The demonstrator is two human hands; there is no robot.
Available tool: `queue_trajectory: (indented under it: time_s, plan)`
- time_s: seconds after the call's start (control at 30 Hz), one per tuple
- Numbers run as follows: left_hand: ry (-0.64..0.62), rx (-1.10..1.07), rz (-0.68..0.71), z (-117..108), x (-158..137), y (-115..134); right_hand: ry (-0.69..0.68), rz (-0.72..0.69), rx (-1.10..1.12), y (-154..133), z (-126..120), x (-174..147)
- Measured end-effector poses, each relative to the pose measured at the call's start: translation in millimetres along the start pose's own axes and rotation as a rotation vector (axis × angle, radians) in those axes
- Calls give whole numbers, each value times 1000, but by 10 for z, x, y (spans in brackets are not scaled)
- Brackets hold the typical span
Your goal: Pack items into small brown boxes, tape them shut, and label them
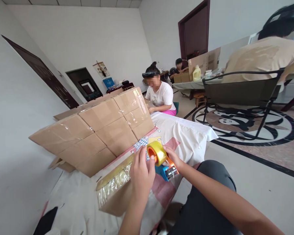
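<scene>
Yellow tape (159, 150) sits held between the left hand (141, 172), thumb at its hollow, and the right hand (174, 157) gripping the dispenser (163, 172), probably to keep both steady.

Toward the back, 1 person (164, 94) in a white top and pink bottoms, head lowered, wearing a dark headband. At right, a black-framed chair (237, 93) under a seated person in beige (262, 60), back turned, above a round panda floor design (231, 122). Past the chair, a cloth-covered surface (187, 85) bearing a pale-yellow jug (196, 73); nearby, a small wooden stool (200, 99). Farther off, 1 person in a dark cap (178, 63). Along the back wall, a hanging picture (101, 70) and a blue object (109, 83); at right, a dark-framed door (195, 31).
</scene>
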State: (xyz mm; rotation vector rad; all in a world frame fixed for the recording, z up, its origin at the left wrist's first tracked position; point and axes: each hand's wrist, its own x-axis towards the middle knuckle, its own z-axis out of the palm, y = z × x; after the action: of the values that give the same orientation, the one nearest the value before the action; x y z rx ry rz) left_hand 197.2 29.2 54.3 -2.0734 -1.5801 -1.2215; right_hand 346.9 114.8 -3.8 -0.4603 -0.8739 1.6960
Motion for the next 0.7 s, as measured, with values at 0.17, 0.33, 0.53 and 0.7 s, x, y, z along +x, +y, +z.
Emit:
queue_trajectory:
  time_s: [0.17, 0.33, 0.53, 0.7]
  plan:
    - [-277, -346, -220, 205, 67, -9, -77, 3, -19, -127, 24, -165]
    - [-405, -469, -244, 303, 150, -52, -54, -4, -38, -63, -2, -177]
    - [-115, -331, -349, 428, -137, 188, 86, -241, -288, -83, -203, -19]
    - [-211, -645, -569, 629, -293, 300, 31, -310, -407, -148, -277, -10]
